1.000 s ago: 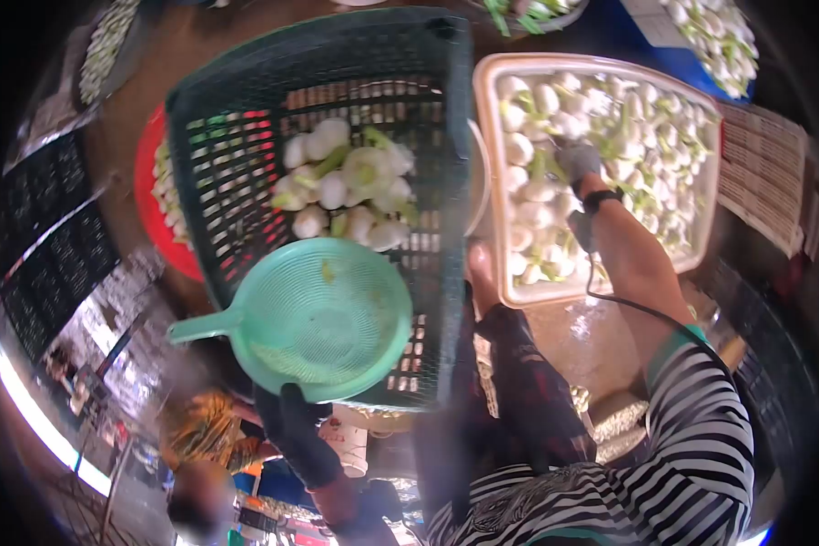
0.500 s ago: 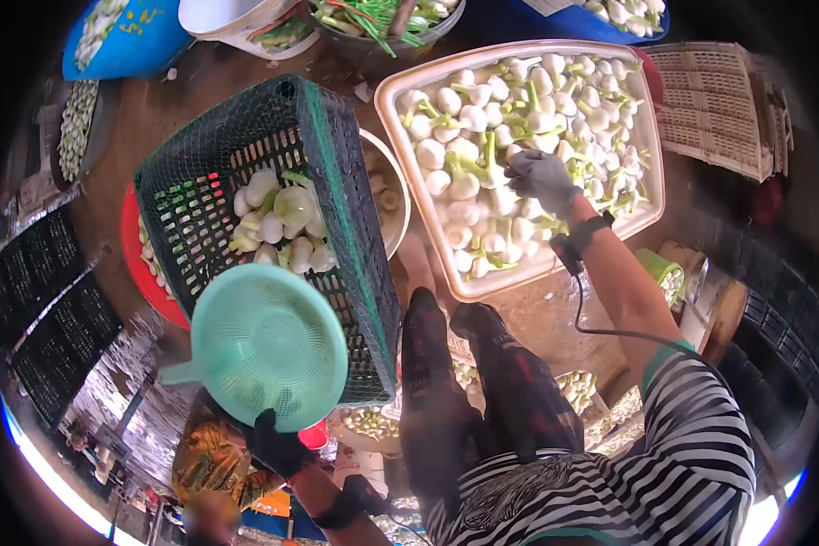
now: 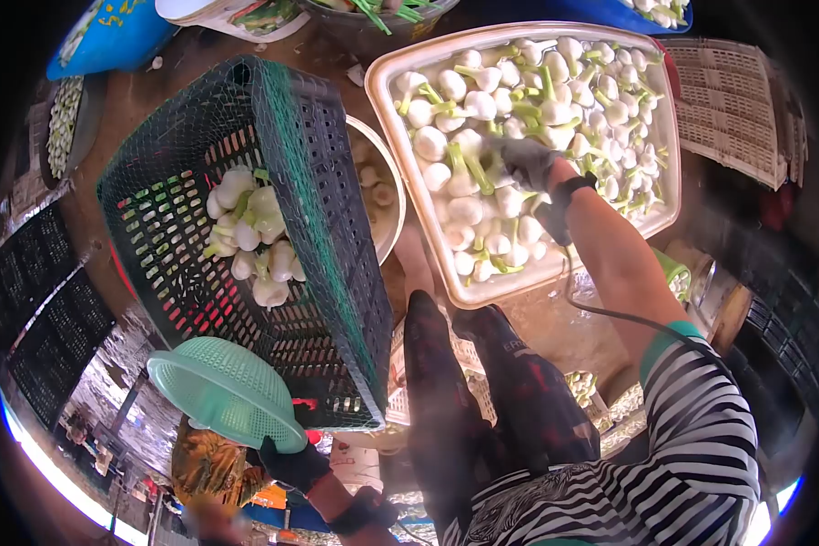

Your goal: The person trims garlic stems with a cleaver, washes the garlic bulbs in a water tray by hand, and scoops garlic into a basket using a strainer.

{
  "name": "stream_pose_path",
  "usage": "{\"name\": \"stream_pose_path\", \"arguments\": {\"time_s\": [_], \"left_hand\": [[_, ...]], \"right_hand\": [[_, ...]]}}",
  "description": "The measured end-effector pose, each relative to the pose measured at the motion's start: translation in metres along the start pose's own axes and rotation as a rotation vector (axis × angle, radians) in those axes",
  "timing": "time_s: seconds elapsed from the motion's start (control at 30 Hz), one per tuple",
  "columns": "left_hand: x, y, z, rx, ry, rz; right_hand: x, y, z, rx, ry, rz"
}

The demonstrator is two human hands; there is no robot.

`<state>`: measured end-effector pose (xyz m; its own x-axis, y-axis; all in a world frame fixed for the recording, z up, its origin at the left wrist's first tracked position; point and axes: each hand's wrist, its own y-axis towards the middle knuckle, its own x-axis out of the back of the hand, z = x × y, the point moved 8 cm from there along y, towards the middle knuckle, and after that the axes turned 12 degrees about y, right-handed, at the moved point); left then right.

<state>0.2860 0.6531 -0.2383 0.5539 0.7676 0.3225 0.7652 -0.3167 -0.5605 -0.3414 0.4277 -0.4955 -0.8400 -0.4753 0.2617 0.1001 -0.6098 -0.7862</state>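
Note:
My left hand (image 3: 296, 462), in a dark glove, grips the rim of a light green plastic colander (image 3: 223, 391), which is tilted beside the crate's near end. A black slatted crate (image 3: 323, 182) with green netting over its side holds a small heap of garlic bulbs (image 3: 246, 227) with trimmed stems. My right hand (image 3: 523, 166), in a grey glove, reaches into a pale rectangular tub (image 3: 457, 284) full of garlic bulbs (image 3: 464, 211) lying in water. Its fingers are blurred among the bulbs, so whether they hold one is unclear.
Beside the crate stands a round pale basin (image 3: 393, 173), partly hidden. Blue tubs (image 3: 109, 41) and a dark bowl with green stalks (image 3: 373, 20) are at the far side. Woven baskets (image 3: 723, 100) stack at right. Another person in orange-brown clothing (image 3: 205, 464) is at lower left.
The colander has tipped onto its side and moved down and left, away from over the crate. My right hand has shifted slightly left among the bulbs. The whole view has shifted a little.

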Motion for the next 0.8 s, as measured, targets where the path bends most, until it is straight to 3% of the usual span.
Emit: {"name": "stream_pose_path", "arguments": {"time_s": [0.07,0.17,0.3,0.33,0.4,0.5,0.53,0.6,0.73,0.8], "left_hand": [[-0.004,-0.006,-0.007,-0.021,0.007,-0.031],[-0.002,-0.008,-0.013,-0.079,0.04,-0.064],[0.002,-0.015,-0.023,-0.289,0.389,-0.159],[0.002,-0.02,-0.032,-0.474,0.647,-0.155],[0.005,-0.018,-0.033,-0.544,0.738,-0.128],[0.017,0.001,-0.019,-0.287,0.338,-0.068],[0.012,0.001,-0.017,-0.269,0.277,-0.052],[0.004,0.004,-0.017,-0.263,0.239,-0.033],[0.0,0.001,-0.017,-0.259,0.268,-0.07],[-0.03,-0.015,-0.014,-0.04,-0.052,0.001]], "right_hand": [[0.005,0.013,-0.001,0.176,0.083,-0.106],[-0.008,0.012,0.006,-0.263,1.122,-0.094],[-0.017,0.029,-0.013,-0.251,1.317,-0.085],[-0.018,0.03,-0.013,-0.259,1.299,-0.13],[-0.018,0.017,0.004,-0.187,1.215,-0.166],[-0.029,-0.014,0.02,-0.308,1.697,-0.034],[-0.029,-0.015,0.02,-0.197,1.73,0.191],[-0.013,-0.02,-0.011,-0.064,1.179,-0.013],[0.011,-0.107,0.09,0.602,0.168,-0.131],[0.016,-0.144,0.126,0.928,-0.115,-0.206]]}}
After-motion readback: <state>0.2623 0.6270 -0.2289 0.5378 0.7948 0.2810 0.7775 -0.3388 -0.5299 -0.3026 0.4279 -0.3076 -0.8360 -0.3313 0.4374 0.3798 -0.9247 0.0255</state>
